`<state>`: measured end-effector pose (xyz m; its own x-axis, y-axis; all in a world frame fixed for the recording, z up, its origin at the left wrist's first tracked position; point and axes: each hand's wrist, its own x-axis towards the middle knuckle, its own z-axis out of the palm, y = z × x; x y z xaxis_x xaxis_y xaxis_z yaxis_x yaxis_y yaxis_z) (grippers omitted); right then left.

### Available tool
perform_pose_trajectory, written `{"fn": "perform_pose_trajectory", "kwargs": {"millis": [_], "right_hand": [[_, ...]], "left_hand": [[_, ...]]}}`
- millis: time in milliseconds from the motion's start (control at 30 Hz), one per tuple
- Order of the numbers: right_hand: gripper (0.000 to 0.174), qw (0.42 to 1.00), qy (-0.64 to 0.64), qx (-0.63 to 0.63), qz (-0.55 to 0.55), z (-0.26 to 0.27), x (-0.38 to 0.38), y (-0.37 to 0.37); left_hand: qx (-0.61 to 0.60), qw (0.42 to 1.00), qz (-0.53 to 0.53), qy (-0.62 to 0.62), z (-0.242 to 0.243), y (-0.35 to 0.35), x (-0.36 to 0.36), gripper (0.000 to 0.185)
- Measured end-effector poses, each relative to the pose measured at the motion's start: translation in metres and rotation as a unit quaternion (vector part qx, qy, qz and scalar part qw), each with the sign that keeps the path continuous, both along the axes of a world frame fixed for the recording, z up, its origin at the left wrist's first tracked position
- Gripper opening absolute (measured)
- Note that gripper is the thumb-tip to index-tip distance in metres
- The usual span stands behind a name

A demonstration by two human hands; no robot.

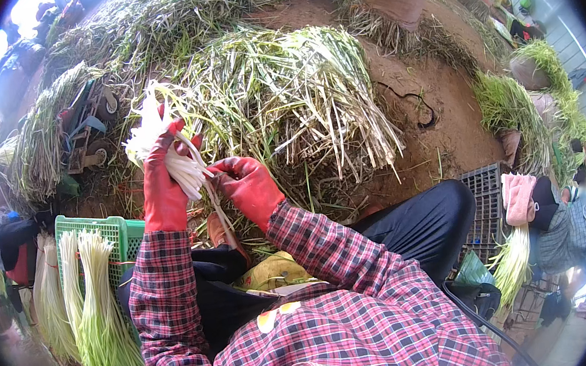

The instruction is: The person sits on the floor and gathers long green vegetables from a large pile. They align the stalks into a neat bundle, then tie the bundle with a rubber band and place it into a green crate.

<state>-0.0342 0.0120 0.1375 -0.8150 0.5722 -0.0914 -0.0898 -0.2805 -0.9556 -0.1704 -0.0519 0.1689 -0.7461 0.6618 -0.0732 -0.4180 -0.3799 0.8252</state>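
In a red rubber glove, my left hand [161, 178] grips a bundle of white, leek-like stalks [187, 172], their cut-looking ends towards me. My right hand [248, 187], gloved the same way, is just right of these ends. Its thumb and forefinger pinch a thin, limp brownish leaf strand [220, 209] that hangs from the bundle's side. Beyond both hands lies a big heap of uncleaned stalks [316, 95], green leaves mixed with dry, straw-coloured ones.
Left of me, tied bundles of clean stalks [98, 289] lean on a green plastic crate [135, 237]. A small wheeled cart [87, 132] stands behind it. To my right are a black plastic crate [480, 206] and a pink towel [519, 196]. Other people sit at both sides.
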Motion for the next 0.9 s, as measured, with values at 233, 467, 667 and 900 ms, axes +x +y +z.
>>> {"fn": "perform_pose_trajectory", "kwargs": {"millis": [233,467,667,900], "right_hand": [[0.027,0.975,-0.092,0.192,-0.062,-0.02,0.006,0.008],[0.021,0.925,-0.113,0.359,-0.052,-0.059,0.058,0.019],[0.013,0.818,-0.376,0.419,0.121,-0.124,0.122,0.03],[0.04,0.866,-0.324,0.371,0.087,-0.107,0.132,0.054]], "left_hand": [[0.015,0.999,-0.013,-0.025,0.0,-0.001,0.002,0.06],[0.034,0.999,-0.024,-0.009,-0.001,-0.002,0.002,0.062],[0.054,0.998,0.03,0.003,0.011,-0.009,-0.016,0.054],[0.063,0.995,0.048,0.059,0.01,-0.015,-0.027,0.057]]}}
